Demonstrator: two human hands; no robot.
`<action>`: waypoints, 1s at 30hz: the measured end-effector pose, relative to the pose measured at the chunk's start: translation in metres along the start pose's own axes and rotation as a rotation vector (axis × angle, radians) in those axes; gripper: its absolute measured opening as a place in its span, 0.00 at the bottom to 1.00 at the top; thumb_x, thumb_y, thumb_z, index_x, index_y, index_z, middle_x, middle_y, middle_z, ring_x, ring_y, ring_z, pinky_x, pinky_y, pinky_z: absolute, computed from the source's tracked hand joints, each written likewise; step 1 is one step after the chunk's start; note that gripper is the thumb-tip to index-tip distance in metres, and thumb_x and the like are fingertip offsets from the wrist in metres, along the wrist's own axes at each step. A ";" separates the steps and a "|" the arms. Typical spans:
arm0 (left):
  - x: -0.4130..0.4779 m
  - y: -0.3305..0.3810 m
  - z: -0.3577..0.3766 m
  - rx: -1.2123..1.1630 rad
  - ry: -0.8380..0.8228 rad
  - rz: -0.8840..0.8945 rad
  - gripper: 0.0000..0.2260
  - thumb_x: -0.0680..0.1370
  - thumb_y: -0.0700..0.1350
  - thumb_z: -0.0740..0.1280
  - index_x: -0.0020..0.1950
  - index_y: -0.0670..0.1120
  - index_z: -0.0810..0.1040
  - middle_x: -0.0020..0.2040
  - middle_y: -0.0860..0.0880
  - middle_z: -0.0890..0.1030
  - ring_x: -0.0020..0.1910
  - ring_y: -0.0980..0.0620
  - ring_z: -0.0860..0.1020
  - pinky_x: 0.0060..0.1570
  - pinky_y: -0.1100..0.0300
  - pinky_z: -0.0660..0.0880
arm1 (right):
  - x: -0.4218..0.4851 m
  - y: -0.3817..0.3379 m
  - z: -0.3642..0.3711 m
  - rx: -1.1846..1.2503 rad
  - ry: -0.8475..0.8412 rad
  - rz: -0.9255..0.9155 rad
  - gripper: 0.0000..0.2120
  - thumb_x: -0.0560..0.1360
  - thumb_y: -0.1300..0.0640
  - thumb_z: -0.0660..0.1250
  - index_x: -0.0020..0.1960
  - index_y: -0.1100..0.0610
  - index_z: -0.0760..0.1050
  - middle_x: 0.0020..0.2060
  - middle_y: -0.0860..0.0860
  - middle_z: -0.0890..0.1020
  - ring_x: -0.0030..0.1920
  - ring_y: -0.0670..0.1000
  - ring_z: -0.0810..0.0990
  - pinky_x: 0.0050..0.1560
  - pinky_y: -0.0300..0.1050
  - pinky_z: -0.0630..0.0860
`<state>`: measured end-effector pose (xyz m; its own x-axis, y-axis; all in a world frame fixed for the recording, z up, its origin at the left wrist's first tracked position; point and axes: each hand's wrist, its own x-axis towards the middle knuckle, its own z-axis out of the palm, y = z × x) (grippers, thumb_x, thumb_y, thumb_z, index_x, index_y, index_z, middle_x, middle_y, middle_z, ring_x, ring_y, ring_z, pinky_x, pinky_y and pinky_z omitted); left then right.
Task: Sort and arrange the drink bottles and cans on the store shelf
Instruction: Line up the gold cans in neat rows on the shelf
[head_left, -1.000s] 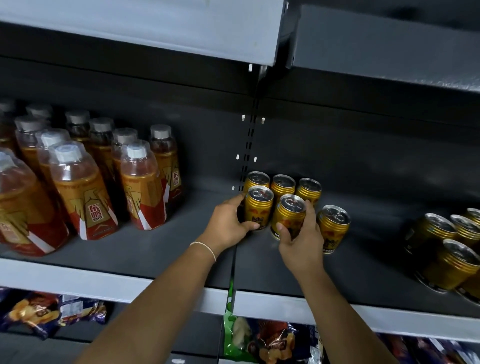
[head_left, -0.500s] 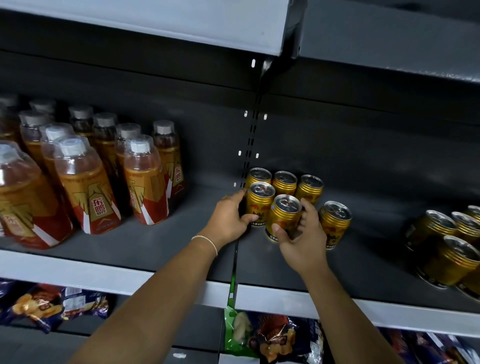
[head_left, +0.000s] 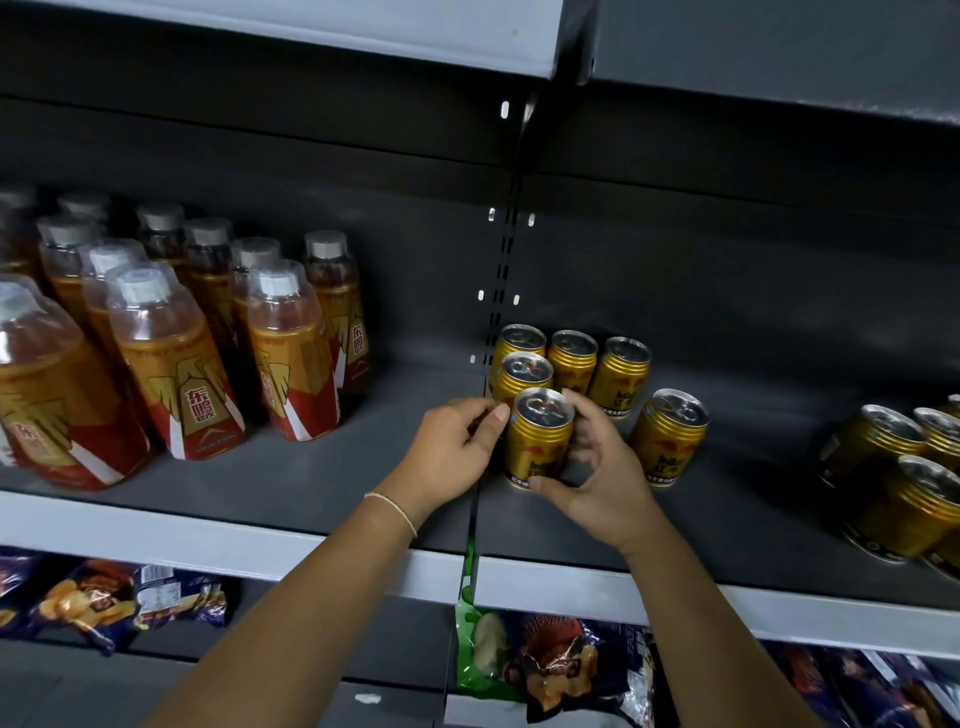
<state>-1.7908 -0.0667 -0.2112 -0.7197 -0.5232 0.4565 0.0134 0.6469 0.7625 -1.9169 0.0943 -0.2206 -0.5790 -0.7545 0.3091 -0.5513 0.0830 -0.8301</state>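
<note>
A gold can (head_left: 540, 436) stands upright on the dark shelf (head_left: 311, 483), at the front of a column of gold cans. My right hand (head_left: 597, 478) grips it from the right, fingers curled round its side and base. My left hand (head_left: 457, 447) touches its left side with thumb and fingertips near the rim. Behind it stands a second gold can (head_left: 522, 374), then a back row of three cans (head_left: 571, 356). One single can (head_left: 670, 434) stands apart to the right.
Several orange drink bottles (head_left: 171, 364) with clear caps fill the shelf's left part. More gold cans (head_left: 904, 478) cluster at the far right. Snack bags (head_left: 561, 670) lie on the shelf below. An upper shelf (head_left: 311, 31) overhangs.
The can in my right hand has come forward and left, now in line in front of the can my left hand held. My left hand has shifted onto this front can.
</note>
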 end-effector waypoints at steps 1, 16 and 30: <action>-0.001 0.000 -0.001 -0.005 -0.012 0.001 0.13 0.82 0.50 0.61 0.47 0.46 0.81 0.41 0.49 0.81 0.42 0.53 0.78 0.44 0.59 0.73 | 0.000 0.001 0.001 -0.002 -0.013 0.013 0.45 0.61 0.53 0.81 0.68 0.28 0.62 0.61 0.36 0.76 0.59 0.36 0.76 0.55 0.36 0.76; -0.002 0.006 -0.002 -0.083 -0.101 -0.099 0.27 0.79 0.63 0.53 0.56 0.43 0.80 0.51 0.47 0.83 0.52 0.53 0.80 0.55 0.49 0.76 | 0.005 0.003 0.012 -0.079 0.038 0.003 0.41 0.61 0.51 0.83 0.69 0.39 0.67 0.54 0.36 0.78 0.52 0.35 0.77 0.49 0.32 0.77; -0.003 0.007 0.000 -0.090 -0.072 -0.075 0.22 0.81 0.59 0.55 0.56 0.45 0.81 0.51 0.48 0.83 0.51 0.54 0.80 0.54 0.52 0.77 | 0.003 0.002 0.010 -0.032 -0.007 0.028 0.41 0.65 0.58 0.81 0.71 0.40 0.65 0.58 0.41 0.78 0.55 0.39 0.79 0.55 0.38 0.78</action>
<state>-1.7882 -0.0605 -0.2074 -0.7689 -0.5248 0.3652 0.0178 0.5534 0.8327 -1.9135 0.0858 -0.2260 -0.5904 -0.7561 0.2823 -0.5536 0.1249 -0.8234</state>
